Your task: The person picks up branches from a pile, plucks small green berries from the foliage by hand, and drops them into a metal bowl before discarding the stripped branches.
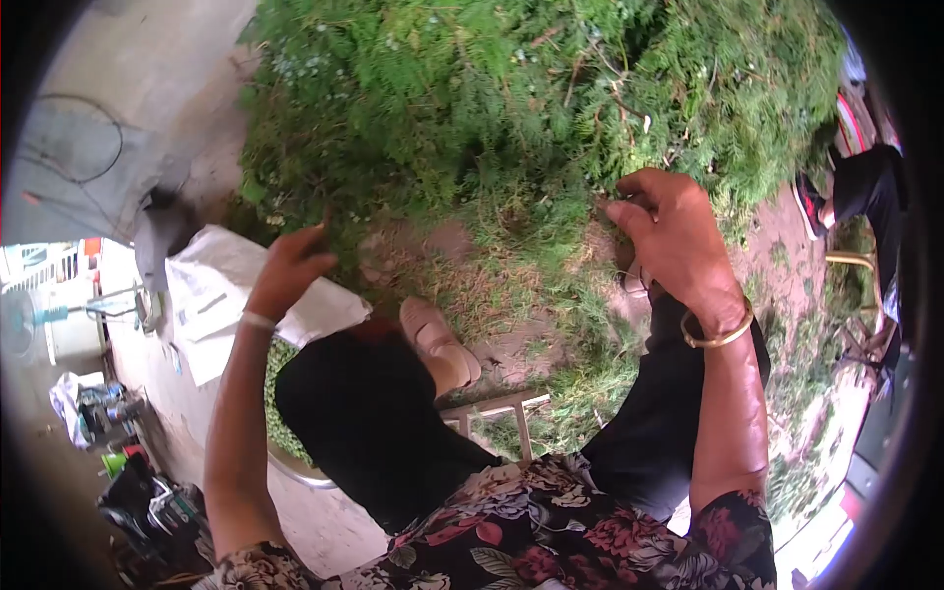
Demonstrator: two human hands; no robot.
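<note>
A big heap of feathery green branches [511,98] lies on the ground in front of me. My right hand [669,231] is closed around a thin stem at the heap's lower right edge; a gold bangle circles that wrist. My left hand [293,265] is raised at the heap's lower left, fingers pinched together, seemingly on a small sprig, though what it holds is too small to tell. I sit with black trousers and a floral top; one foot in a pink sandal [438,339] rests on the dirt.
A metal bowl of green leaves [287,418] sits under my left knee. White paper or sacking [221,295] lies on the concrete at left. Clutter stands at the far left. Another person's leg and shoe [836,197] show at the right, near a stool.
</note>
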